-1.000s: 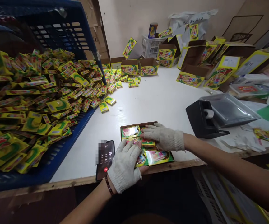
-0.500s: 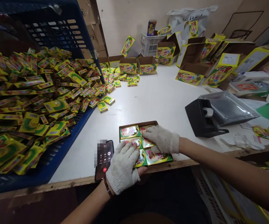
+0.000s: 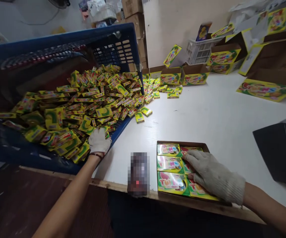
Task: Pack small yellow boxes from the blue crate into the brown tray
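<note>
My left hand (image 3: pixel 99 141), in a white fingerless knit glove, reaches over the front right edge of the blue crate. It touches the small yellow-green boxes (image 3: pixel 104 112) heaped inside, fingers stretched among them and tips partly hidden. No box shows clearly in its grasp. In front of me, a shallow cardboard tray (image 3: pixel 202 145) holds two columns of small boxes (image 3: pixel 172 181) lying flat with "TWINS" lettering upward. Gloved the same way, my right hand (image 3: pixel 211 173) rests on the right column with its fingers spread, covering part of those boxes.
The blue plastic crate (image 3: pixel 68 34) leans open toward the white table (image 3: pixel 177 122). A blurred-out phone (image 3: pixel 139 175) lies left of the tray at the wooden edge. Open display boxes (image 3: pixel 195 75) and a white basket (image 3: pixel 199 51) stand behind; a black tape dispenser (image 3: pixel 279 148) is at right.
My left hand has left the tray and moved left to the boxes in the crate. My right hand stays on the tray's boxes. The view has turned left.
</note>
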`<move>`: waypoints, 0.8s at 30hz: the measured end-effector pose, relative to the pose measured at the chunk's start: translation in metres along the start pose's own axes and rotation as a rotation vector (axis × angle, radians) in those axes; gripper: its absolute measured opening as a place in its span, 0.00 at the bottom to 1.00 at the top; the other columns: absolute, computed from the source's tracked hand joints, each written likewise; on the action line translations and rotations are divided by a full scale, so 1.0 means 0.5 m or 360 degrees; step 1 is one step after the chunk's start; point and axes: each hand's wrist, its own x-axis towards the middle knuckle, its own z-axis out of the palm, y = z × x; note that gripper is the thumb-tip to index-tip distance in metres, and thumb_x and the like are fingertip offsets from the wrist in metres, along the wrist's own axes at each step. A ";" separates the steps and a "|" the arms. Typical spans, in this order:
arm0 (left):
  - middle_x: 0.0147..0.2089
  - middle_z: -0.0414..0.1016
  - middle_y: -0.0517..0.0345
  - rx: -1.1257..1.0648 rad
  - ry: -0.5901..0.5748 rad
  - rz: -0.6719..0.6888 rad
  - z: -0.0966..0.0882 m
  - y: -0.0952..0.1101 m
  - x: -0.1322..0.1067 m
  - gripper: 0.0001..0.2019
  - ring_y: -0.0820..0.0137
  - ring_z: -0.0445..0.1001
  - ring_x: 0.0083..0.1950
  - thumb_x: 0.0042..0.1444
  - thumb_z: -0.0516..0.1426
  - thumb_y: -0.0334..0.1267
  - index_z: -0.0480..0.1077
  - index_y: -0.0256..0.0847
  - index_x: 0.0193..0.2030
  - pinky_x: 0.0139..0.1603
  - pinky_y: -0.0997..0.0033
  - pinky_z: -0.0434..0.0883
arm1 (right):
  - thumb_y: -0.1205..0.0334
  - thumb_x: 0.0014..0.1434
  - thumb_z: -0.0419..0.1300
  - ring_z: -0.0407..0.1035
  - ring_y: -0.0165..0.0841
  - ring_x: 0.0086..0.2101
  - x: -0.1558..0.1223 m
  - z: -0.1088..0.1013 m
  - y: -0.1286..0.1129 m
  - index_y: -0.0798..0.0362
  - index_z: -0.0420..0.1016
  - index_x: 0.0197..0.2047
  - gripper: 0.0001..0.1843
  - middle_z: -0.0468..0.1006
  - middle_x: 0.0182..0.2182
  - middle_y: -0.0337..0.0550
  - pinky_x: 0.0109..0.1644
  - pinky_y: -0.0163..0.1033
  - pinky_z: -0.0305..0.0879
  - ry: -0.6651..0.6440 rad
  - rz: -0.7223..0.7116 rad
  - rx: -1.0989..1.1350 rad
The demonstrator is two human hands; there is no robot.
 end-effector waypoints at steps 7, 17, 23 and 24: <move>0.47 0.73 0.39 -0.0227 0.0008 -0.0089 -0.009 -0.031 0.020 0.20 0.47 0.71 0.53 0.59 0.49 0.49 0.70 0.37 0.47 0.51 0.49 0.69 | 0.67 0.55 0.59 0.70 0.44 0.39 0.008 -0.023 -0.026 0.53 0.74 0.41 0.08 0.75 0.42 0.53 0.44 0.50 0.70 -0.0207 0.0270 0.0111; 0.49 0.74 0.52 -0.2904 -0.0965 -0.0002 -0.078 0.259 -0.208 0.24 0.68 0.75 0.44 0.51 0.63 0.54 0.69 0.41 0.48 0.45 0.64 0.77 | 0.68 0.60 0.51 0.70 0.42 0.43 -0.003 -0.034 -0.033 0.53 0.72 0.42 0.10 0.75 0.44 0.53 0.49 0.49 0.70 -0.0009 0.0397 0.0556; 0.50 0.76 0.47 -0.3036 -0.1286 0.0506 -0.104 0.393 -0.291 0.21 0.62 0.76 0.48 0.59 0.57 0.51 0.70 0.38 0.51 0.50 0.60 0.75 | 0.53 0.64 0.51 0.72 0.40 0.46 0.038 -0.090 -0.067 0.52 0.67 0.54 0.19 0.77 0.47 0.49 0.48 0.45 0.72 0.0459 0.0799 0.1385; 0.50 0.76 0.47 -0.2884 -0.1175 0.0584 -0.100 0.396 -0.290 0.20 0.62 0.76 0.49 0.60 0.56 0.50 0.70 0.38 0.51 0.51 0.59 0.74 | 0.53 0.64 0.51 0.73 0.39 0.45 0.045 -0.102 -0.056 0.52 0.68 0.52 0.18 0.78 0.46 0.48 0.47 0.44 0.72 0.0459 0.0800 0.1437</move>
